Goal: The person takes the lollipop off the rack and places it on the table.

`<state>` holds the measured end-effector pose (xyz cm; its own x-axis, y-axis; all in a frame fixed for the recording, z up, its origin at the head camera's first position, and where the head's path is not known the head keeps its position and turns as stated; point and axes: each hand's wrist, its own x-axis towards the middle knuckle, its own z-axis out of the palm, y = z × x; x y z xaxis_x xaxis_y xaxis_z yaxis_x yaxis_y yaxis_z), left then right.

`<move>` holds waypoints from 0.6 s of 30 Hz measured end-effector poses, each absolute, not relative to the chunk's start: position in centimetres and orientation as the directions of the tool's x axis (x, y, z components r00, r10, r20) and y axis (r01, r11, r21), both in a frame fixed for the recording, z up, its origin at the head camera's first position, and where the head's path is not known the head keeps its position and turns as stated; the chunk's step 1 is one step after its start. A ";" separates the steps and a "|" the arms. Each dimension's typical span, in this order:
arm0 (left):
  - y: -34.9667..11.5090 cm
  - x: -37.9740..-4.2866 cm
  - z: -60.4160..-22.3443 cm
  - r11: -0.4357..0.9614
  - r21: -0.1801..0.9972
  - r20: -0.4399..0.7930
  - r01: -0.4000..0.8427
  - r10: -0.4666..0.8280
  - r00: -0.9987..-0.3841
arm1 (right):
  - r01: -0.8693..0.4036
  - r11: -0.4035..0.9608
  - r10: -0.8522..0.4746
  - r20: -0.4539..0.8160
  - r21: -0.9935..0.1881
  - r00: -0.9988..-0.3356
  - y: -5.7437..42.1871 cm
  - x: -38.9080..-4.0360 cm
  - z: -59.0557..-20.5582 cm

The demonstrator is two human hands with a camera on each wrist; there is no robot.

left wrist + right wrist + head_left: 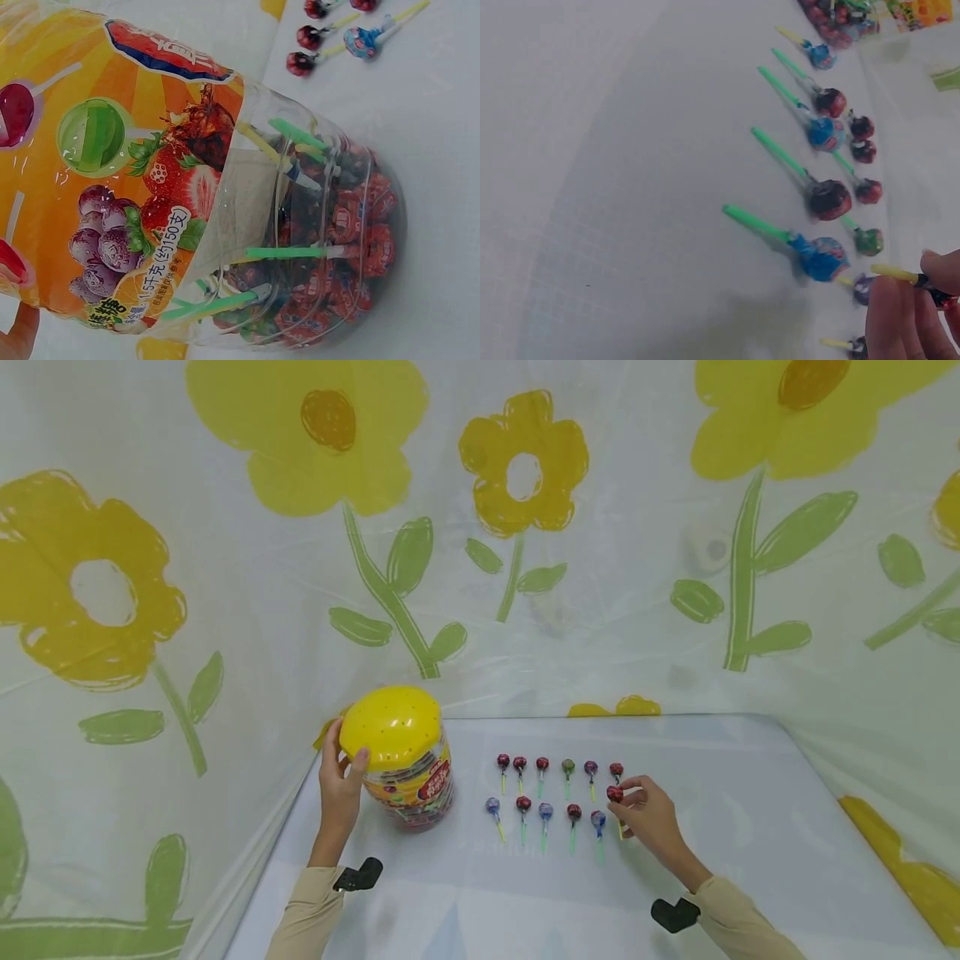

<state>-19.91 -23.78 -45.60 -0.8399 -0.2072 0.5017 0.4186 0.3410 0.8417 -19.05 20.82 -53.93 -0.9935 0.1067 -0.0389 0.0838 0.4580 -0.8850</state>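
A clear plastic lollipop jar (417, 787) with a domed yellow lid (393, 724) stands tilted at the left of the table. My left hand (341, 789) grips it near the lid, thumb in front. In the left wrist view, wrapped lollipops (360, 232) with green and yellow sticks lie in the jar's bottom. Between thumb and fingers, my right hand (652, 817) pinches a red-wrapped lollipop (615, 794); its yellow stick (895, 272) shows in the right wrist view. This lollipop is at the right end of the front row, which ends in a blue one (597, 819).
Several lollipops form a back row, including a green one (567, 766) and a purple one (591, 767). The front row holds several blue and red ones (523, 804). Behind the white table (480, 902) hangs a flower-printed curtain (615, 635).
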 end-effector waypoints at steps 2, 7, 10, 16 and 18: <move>-23.8 -19.9 -45.5 0.342 0.841 0.502 0.418 -0.209 -0.839 | 0.109 0.473 0.138 -0.049 -0.874 -0.989 21.1 -19.0 -55.0; -24.2 -20.2 -46.1 0.356 0.846 0.489 0.398 -0.218 -0.844 | 0.170 0.525 0.180 -0.086 -0.834 -0.980 21.4 -18.6 -56.2; -24.1 -19.9 -45.8 0.359 0.848 0.483 0.390 -0.219 -0.847 | 0.181 0.558 0.187 -0.090 -0.810 -0.978 21.6 -18.3 -56.8; -23.0 -18.9 -44.4 0.364 0.846 0.483 0.390 -0.214 -0.849 | 0.162 0.598 0.175 -0.069 -0.785 -0.982 21.8 -18.3 -57.8; -22.8 -18.7 -44.1 0.365 0.847 0.482 0.387 -0.218 -0.849 | 0.153 0.606 0.161 -0.067 -0.781 -0.985 21.7 -18.4 -57.8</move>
